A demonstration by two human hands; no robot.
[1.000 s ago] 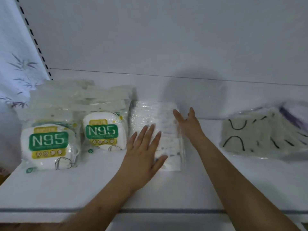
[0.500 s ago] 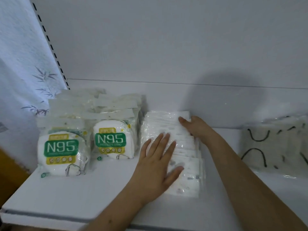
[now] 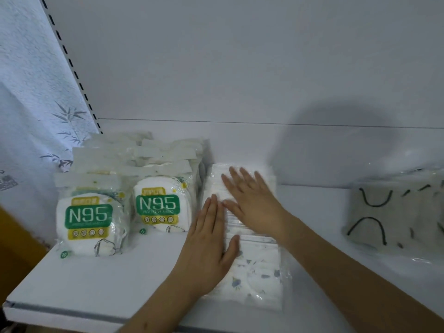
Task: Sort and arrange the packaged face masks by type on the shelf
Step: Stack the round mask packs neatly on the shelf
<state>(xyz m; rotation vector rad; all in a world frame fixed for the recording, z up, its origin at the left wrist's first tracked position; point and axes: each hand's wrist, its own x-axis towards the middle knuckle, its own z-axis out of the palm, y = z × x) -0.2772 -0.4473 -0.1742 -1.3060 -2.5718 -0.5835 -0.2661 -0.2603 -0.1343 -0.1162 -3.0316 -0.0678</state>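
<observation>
Both hands lie flat, fingers straight, on a row of white printed mask packs (image 3: 257, 272) at the middle of the white shelf (image 3: 96, 284): the left hand (image 3: 209, 246) nearer, the right hand (image 3: 252, 200) farther. Two rows of N95 packs (image 3: 157, 207) stand just left; grey masks with black loops (image 3: 389, 217) lie far right.

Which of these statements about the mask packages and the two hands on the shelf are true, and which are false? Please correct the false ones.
1. Both hands lie flat on the printed white masks. True.
2. The N95 packs stand to the right of that row. False: they stand to its left.
3. The right hand reaches farther back than the left hand. True.
4. The left hand grips an N95 pack. False: it holds nothing; its fingers are straight.
5. Masks with black ear loops lie at the right of the shelf. True.
</observation>
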